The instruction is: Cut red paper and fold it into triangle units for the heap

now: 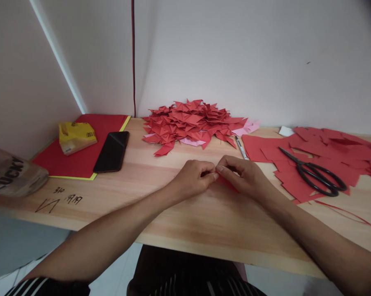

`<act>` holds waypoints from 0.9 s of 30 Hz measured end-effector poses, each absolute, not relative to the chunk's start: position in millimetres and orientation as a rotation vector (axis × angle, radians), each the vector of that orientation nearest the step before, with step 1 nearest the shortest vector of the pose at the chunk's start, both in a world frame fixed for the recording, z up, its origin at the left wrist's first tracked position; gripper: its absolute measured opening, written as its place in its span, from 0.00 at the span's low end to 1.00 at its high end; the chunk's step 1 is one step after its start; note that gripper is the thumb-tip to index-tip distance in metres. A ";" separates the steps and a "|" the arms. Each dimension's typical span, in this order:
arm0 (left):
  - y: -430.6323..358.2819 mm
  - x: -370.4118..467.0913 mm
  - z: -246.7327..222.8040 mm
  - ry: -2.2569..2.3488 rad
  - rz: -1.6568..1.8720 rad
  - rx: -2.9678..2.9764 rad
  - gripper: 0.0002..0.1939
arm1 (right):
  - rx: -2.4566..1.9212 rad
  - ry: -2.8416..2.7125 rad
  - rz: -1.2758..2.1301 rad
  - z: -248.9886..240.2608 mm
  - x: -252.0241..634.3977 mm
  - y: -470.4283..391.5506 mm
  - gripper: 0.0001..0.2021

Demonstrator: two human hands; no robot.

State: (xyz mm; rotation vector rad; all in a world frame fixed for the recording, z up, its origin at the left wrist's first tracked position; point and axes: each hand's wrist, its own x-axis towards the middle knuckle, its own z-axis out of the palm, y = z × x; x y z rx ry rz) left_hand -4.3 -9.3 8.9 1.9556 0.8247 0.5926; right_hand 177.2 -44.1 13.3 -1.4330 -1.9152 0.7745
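Both hands meet over the middle of the wooden table, fingertips pinched close together. My left hand (196, 176) and my right hand (242, 174) grip a small piece of red paper (228, 184), mostly hidden behind the right hand's fingers. Beyond them, against the wall, rises a heap of folded red paper pieces (191, 121) with a few pink ones among them. Flat red paper sheets (321, 160) lie spread at the right, and black-handled scissors (315, 172) rest open on top of them.
A pen (241, 148) lies between heap and sheets. On the left are a black phone (111, 152), a yellow packet (77, 137) on large red sheets (56, 161), and a plastic container (14, 174) marked LUCKY. Thin red paper strips (347, 213) lie at the right.
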 end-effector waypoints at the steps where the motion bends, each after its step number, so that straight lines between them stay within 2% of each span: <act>1: -8.8 -4.4 9.2 0.819 0.586 1.939 0.14 | -1.430 -1.900 0.807 12.2 178.0 -43.0 0.13; 7: -9.0 -4.2 9.3 0.846 0.576 1.925 0.12 | -1.418 -1.943 0.921 7.7 181.5 -39.6 0.17; 15: -8.9 -5.2 9.4 0.848 0.496 1.679 0.14 | -1.466 -2.015 0.949 10.5 188.0 -33.2 0.21; 27: -7.2 -4.6 7.5 0.855 0.471 1.476 0.14 | -1.480 -2.013 0.976 11.3 193.0 -30.6 0.21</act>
